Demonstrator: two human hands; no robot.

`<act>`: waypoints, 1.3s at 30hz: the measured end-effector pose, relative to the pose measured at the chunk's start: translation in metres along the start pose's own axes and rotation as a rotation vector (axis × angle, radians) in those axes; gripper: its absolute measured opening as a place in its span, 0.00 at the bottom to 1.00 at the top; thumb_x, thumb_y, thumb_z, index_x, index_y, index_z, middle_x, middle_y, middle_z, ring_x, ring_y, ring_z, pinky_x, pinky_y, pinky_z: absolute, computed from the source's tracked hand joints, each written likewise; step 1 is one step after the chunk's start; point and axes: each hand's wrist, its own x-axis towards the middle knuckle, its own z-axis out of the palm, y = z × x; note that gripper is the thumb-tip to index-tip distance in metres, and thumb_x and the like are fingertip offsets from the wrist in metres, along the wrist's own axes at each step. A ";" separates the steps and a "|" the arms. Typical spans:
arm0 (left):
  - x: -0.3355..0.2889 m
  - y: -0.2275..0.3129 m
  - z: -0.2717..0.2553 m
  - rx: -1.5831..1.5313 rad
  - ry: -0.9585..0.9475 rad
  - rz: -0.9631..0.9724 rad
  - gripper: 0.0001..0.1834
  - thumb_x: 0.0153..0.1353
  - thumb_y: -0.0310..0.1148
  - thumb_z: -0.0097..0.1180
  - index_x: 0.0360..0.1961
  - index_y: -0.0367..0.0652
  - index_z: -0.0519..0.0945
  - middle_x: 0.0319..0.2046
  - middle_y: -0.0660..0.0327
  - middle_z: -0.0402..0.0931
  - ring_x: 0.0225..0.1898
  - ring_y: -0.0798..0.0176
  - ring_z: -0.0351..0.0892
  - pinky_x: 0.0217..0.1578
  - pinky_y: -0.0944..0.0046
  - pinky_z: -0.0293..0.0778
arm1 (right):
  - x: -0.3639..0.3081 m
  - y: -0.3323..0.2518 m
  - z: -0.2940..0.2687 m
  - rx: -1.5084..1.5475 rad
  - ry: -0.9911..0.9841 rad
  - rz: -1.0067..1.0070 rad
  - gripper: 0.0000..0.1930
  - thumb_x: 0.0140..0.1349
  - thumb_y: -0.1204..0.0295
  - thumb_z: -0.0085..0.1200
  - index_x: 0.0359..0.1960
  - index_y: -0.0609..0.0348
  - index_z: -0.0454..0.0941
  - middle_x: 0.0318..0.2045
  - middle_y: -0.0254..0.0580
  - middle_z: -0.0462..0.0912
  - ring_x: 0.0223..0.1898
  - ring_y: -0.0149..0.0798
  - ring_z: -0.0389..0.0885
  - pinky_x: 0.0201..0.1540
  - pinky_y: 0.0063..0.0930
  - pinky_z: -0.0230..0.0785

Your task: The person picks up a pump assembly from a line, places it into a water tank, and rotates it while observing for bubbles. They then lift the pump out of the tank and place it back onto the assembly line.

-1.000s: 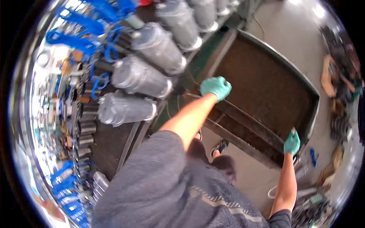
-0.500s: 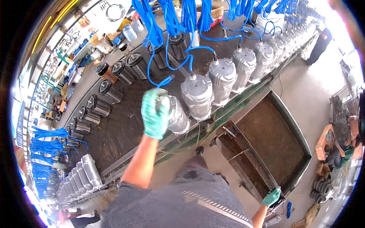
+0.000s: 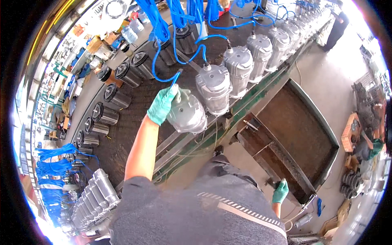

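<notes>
My left hand (image 3: 164, 103), in a green glove, is closed with its fingertips on the loose end of a blue cable (image 3: 160, 78). Just under those fingers a silver metal motor housing (image 3: 188, 116) tips its round lid toward me at the bench edge. Whether the hand also presses on the housing is hard to see. To its right stands another silver housing (image 3: 213, 87), upright, with a cable rising from its top. My right hand (image 3: 280, 192), also gloved green, hangs low by the near end of a rusty metal tray (image 3: 304, 122); its fingers look apart and nothing shows in them.
Silver housings with blue cables line the bench edge into the distance. Dark-topped steel cylinders (image 3: 105, 113) stand along the far side of the dark bench top (image 3: 130, 139). More silver housings (image 3: 96, 196) sit at lower left. One person (image 3: 335, 30) stands far right.
The housing by my left hand has tilted so its lid faces me, and the hand now pinches the cable end. My right hand has moved up and left, off the tray's rim.
</notes>
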 end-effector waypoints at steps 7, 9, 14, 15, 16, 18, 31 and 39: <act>-0.076 0.064 0.104 0.166 0.126 0.053 0.25 0.78 0.48 0.47 0.35 0.38 0.83 0.26 0.66 0.77 0.33 0.72 0.72 0.40 0.66 0.69 | 0.003 -0.077 0.069 -0.288 -0.282 0.002 0.22 0.74 0.54 0.50 0.39 0.66 0.79 0.25 0.39 0.77 0.28 0.29 0.69 0.34 0.31 0.67; -0.081 0.085 0.128 0.042 0.148 0.081 0.27 0.78 0.50 0.46 0.25 0.42 0.74 0.25 0.62 0.76 0.34 0.66 0.73 0.45 0.62 0.70 | 0.000 -0.104 0.105 -0.259 -0.455 0.046 0.23 0.74 0.52 0.49 0.45 0.64 0.81 0.30 0.43 0.84 0.31 0.32 0.81 0.42 0.30 0.74; -0.072 0.078 0.195 -0.318 0.092 0.000 0.26 0.79 0.48 0.43 0.22 0.48 0.66 0.22 0.65 0.63 0.31 0.63 0.69 0.54 0.55 0.68 | 0.011 -0.101 0.161 0.481 -0.420 0.531 0.27 0.76 0.47 0.46 0.47 0.63 0.82 0.38 0.40 0.85 0.42 0.37 0.83 0.47 0.35 0.75; -0.070 0.071 0.214 -0.363 0.050 -0.010 0.25 0.80 0.46 0.42 0.23 0.48 0.66 0.23 0.65 0.63 0.31 0.64 0.68 0.59 0.53 0.67 | 0.014 -0.106 0.160 0.654 -0.363 0.673 0.28 0.76 0.47 0.45 0.47 0.63 0.81 0.40 0.40 0.85 0.43 0.37 0.82 0.48 0.35 0.75; -0.066 0.062 0.233 -0.421 -0.064 0.001 0.24 0.81 0.45 0.40 0.23 0.48 0.67 0.23 0.63 0.66 0.35 0.62 0.72 0.61 0.52 0.67 | 0.038 -0.070 0.143 0.576 -0.330 0.570 0.26 0.76 0.48 0.45 0.48 0.61 0.81 0.41 0.40 0.84 0.43 0.37 0.81 0.48 0.35 0.75; -0.060 0.034 0.264 -0.424 -0.107 -0.018 0.27 0.82 0.45 0.37 0.23 0.46 0.68 0.25 0.59 0.73 0.46 0.53 0.77 0.62 0.50 0.65 | 0.057 -0.049 0.108 0.270 -0.210 0.363 0.23 0.77 0.51 0.45 0.50 0.58 0.81 0.43 0.38 0.83 0.43 0.36 0.80 0.47 0.34 0.76; -0.031 -0.082 0.333 -0.468 -0.121 -0.290 0.23 0.77 0.52 0.49 0.28 0.51 0.77 0.26 0.74 0.69 0.31 0.75 0.64 0.36 0.67 0.65 | 0.099 -0.002 0.017 -0.072 0.212 0.104 0.32 0.76 0.48 0.44 0.56 0.71 0.79 0.48 0.54 0.86 0.44 0.42 0.81 0.53 0.39 0.74; -0.042 -0.079 0.276 0.104 -0.414 -0.157 0.23 0.80 0.47 0.43 0.55 0.40 0.81 0.49 0.54 0.82 0.52 0.59 0.80 0.58 0.59 0.73 | 0.100 -0.009 0.023 0.208 0.113 0.048 0.28 0.77 0.51 0.45 0.42 0.68 0.84 0.36 0.36 0.84 0.37 0.32 0.77 0.45 0.32 0.72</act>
